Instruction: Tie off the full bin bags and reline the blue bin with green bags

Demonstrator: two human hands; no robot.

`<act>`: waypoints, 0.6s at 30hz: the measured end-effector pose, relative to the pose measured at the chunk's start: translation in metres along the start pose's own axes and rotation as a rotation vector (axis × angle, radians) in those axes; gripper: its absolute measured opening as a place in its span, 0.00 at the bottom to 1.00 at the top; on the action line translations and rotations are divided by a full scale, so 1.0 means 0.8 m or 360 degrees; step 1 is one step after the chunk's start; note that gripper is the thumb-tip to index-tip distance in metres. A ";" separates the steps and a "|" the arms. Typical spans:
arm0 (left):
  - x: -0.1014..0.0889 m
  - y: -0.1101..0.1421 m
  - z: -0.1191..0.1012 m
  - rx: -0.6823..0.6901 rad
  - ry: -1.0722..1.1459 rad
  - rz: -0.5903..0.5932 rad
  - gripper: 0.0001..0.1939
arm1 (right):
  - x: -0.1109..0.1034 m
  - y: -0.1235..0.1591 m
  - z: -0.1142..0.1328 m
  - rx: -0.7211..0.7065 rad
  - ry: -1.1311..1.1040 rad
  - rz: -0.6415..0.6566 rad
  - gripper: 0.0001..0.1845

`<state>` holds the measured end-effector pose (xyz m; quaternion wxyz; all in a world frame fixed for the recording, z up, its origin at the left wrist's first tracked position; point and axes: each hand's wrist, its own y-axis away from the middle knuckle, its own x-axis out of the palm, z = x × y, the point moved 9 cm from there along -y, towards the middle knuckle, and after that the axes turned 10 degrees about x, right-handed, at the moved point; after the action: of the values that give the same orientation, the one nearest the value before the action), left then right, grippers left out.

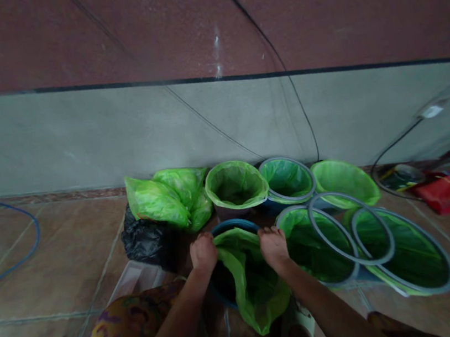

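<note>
My left hand and my right hand are both closed on the top edge of a green plastic bag. They hold the bag's mouth over a blue bin just in front of me. The bag hangs down over the bin's near side, loose and crumpled. My left hand is at the bin's left rim, my right hand at its right rim.
Several bins lined with green bags stand in a row to the right against a grey wall, some with grey ring lids. Filled green bags and a black bag lie left. Cables run across the tiled floor. Red items lie far right.
</note>
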<state>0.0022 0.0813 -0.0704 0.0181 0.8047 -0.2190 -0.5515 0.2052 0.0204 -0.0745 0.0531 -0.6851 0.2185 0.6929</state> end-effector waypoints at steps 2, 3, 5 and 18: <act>-0.013 -0.004 0.012 -0.0070 0.0029 -0.0114 0.16 | -0.005 0.001 -0.004 0.0053 -0.0045 -0.0098 0.15; -0.019 -0.007 0.020 -0.0122 0.0082 -0.0182 0.16 | -0.008 0.000 -0.004 0.0079 -0.0078 -0.0146 0.15; -0.025 -0.014 0.038 -0.0262 0.0319 -0.0306 0.14 | -0.010 -0.003 -0.004 0.0133 -0.0181 -0.0200 0.13; 0.014 -0.096 0.087 -0.0484 0.0924 -0.0350 0.07 | 0.012 -0.081 -0.019 0.0394 -0.0519 0.0022 0.14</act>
<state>-0.0312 0.1610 -0.1278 0.1398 0.9350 -0.0319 -0.3245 0.2430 0.0706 -0.0985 0.1667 -0.5505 0.2953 0.7629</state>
